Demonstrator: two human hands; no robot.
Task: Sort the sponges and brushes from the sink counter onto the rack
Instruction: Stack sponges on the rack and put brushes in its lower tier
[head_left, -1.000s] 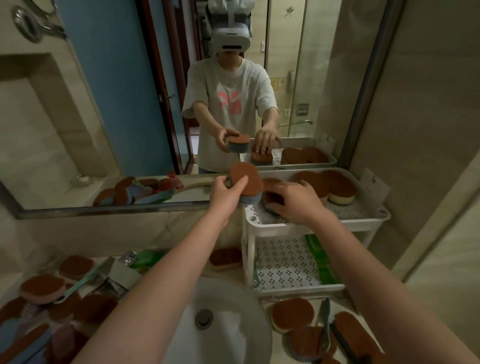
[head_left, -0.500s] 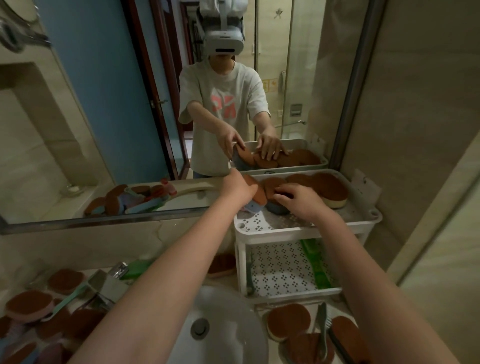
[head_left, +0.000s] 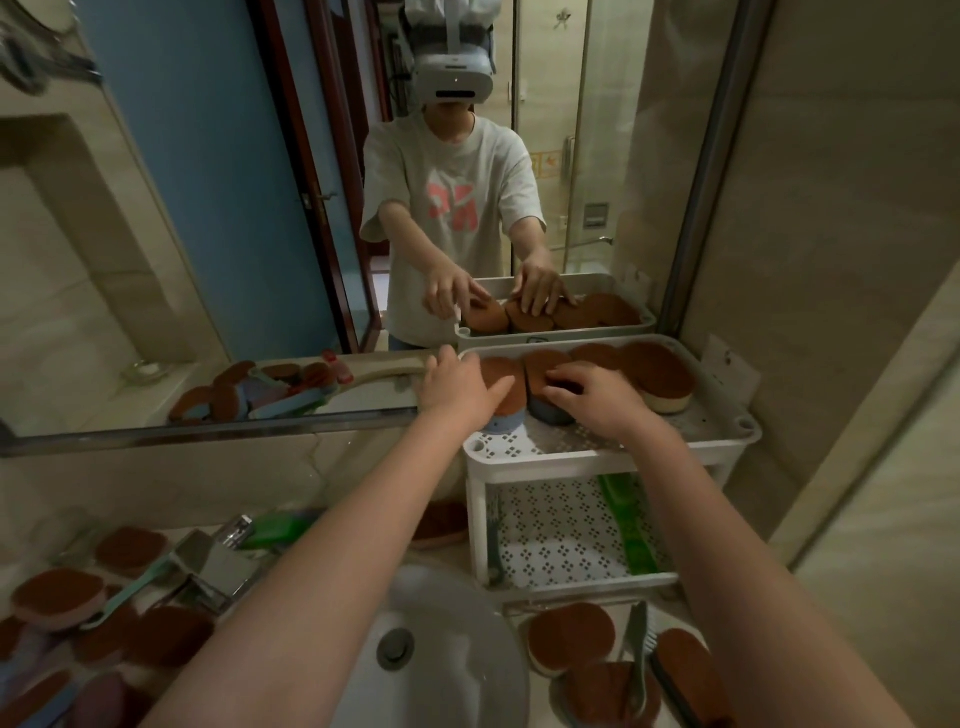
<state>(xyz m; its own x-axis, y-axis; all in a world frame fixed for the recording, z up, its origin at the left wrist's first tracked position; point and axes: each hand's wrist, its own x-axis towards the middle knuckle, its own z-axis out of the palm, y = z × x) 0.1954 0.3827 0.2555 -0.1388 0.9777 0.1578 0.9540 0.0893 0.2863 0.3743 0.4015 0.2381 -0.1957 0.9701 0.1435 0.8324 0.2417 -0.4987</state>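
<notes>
The white two-tier rack (head_left: 597, 449) stands right of the sink. Its top tier holds a row of several brown-topped sponges. My left hand (head_left: 457, 387) lies over a light-blue sponge (head_left: 506, 400) at the row's left end, which rests on the tray. My right hand (head_left: 592, 395) grips the dark-blue sponge (head_left: 543, 374) beside it. A cream-based sponge (head_left: 660, 376) sits at the right end. The lower tier holds a green brush (head_left: 628, 525) and a grey brush (head_left: 493, 535).
More sponges (head_left: 57, 595) and a teal-handled brush (head_left: 135, 592) lie on the counter left of the faucet (head_left: 223, 561). Below the rack are sponges (head_left: 571, 634) and a grey brush (head_left: 639, 654). The white sink (head_left: 457, 649) is at centre, with the mirror behind it and a wall on the right.
My left hand has lowered the light-blue sponge from mid-air onto the rack's top tier, at the left end of the row. My right hand has stayed on the dark-blue sponge.
</notes>
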